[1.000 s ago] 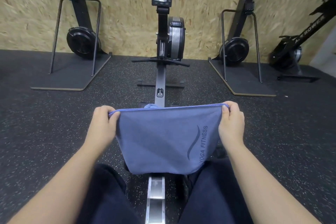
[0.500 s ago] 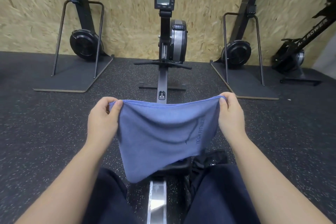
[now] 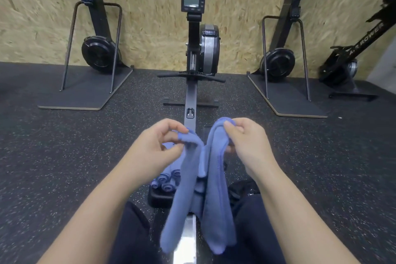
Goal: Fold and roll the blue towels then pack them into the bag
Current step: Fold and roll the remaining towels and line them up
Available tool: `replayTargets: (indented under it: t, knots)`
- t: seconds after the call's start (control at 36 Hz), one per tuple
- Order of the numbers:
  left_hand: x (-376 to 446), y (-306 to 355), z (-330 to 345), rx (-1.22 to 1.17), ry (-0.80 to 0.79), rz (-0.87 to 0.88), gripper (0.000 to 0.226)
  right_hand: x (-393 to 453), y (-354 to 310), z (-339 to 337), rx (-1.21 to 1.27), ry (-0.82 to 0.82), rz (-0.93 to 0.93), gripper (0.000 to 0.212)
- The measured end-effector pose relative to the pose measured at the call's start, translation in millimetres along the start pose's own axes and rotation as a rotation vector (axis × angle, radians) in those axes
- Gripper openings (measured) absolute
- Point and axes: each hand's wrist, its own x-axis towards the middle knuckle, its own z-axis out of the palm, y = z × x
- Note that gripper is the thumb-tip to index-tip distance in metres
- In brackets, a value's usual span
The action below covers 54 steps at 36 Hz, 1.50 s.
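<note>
Landmark: rowing machine rail (image 3: 190, 100), running away from me down the middle of the floor.

Far left of the rail: a ski-type trainer (image 3: 98, 53) on its flat base, against the chipboard wall.

Just left of the rail, above my lap: my left hand (image 3: 156, 148), thumb and fingertips clamped on one top corner of the blue towel (image 3: 214, 195).

Below that hand, at the near end of the rail: rolled blue towels (image 3: 166, 180) stacked on the black seat (image 3: 159, 198), rolled ends facing me.

Over the rail: the held towel hangs doubled, two long folds side by side, lower ends down between my knees.

Just right of the rail: my right hand (image 3: 246, 143), thumb and fingers pinching the other top corner, close to the left hand.

Right of the towel, by my right knee: a black bag (image 3: 242, 188), partly hidden.

Far right of the rail: a second trainer (image 3: 278, 62) on its base
</note>
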Motion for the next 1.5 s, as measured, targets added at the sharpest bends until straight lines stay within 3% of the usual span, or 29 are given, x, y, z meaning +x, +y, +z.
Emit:
replayTargets:
  t: [0.14,0.22,0.28,0.44,0.72,0.97,1.11,1.22,1.5]
  knots:
    - [-5,7,11,0.259,0.072,0.114,0.029,-20,-13,4,-0.004,-0.166,0.04,0.014]
    - [-7,14,16,0.463,0.107,0.255,0.007,-31,-19,6,0.009,-0.2,0.016,0.014]
    - [-7,14,17,0.534,0.125,0.336,0.014,-36,-22,7,0.014,-0.226,-0.001,0.01]
    - [-10,23,19,0.514,0.162,0.345,0.022,-46,-29,6,0.061,-0.321,-0.031,0.012]
    - [-13,25,19,0.464,0.16,0.293,0.03,-52,-36,-2,-0.413,-0.407,-0.317,0.02]
    - [-14,22,20,0.451,0.145,0.279,0.026,-56,-44,-7,-0.605,-0.452,-0.379,0.019]
    - [-16,24,23,0.367,0.202,0.23,0.026,-55,-43,-10,-0.508,-0.458,-0.358,0.02]
    - [-16,28,26,0.319,0.227,0.222,0.019,-54,-43,-8,-0.263,-0.498,-0.264,0.014]
    - [-15,23,22,0.419,0.171,0.255,0.014,-50,-37,-7,-0.078,-0.261,-0.282,0.02]
